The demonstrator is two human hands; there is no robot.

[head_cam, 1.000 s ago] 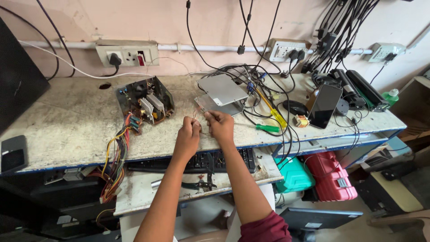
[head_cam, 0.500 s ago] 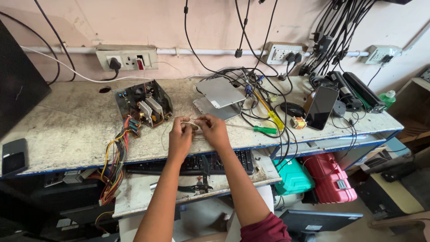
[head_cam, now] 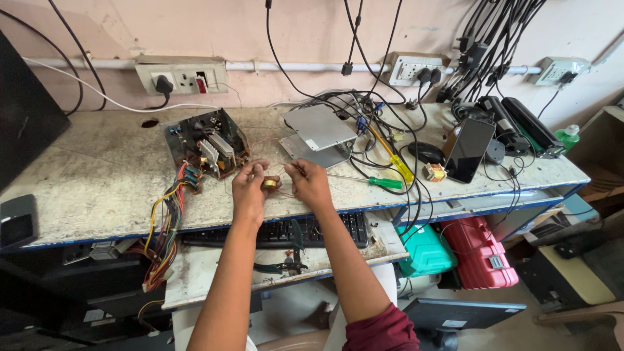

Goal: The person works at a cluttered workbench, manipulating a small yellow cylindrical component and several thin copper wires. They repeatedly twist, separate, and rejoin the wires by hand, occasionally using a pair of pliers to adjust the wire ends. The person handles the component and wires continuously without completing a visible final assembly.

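My left hand (head_cam: pixel 249 186) pinches a small yellow coil part (head_cam: pixel 268 184) over the front of the stone workbench (head_cam: pixel 78 182). My right hand (head_cam: pixel 309 182) is right beside it, its fingers closed on a thin copper wire (head_cam: pixel 286 170) that runs from the coil. Just behind my left hand lies an opened power supply board (head_cam: pixel 205 143) with a bundle of coloured wires (head_cam: pixel 166 221) hanging over the bench edge.
A grey metal cover (head_cam: pixel 318 130) lies behind my right hand. A green-handled screwdriver (head_cam: pixel 380 182), a yellow-handled screwdriver (head_cam: pixel 396 166), a black phone (head_cam: pixel 469 149) and tangled cables lie to the right. A keyboard (head_cam: pixel 305 231) and pliers (head_cam: pixel 292 250) rest on the lower shelf.
Both hands have drawn back toward the bench's front edge and now hold the coil lower, with the wire stretched between them.
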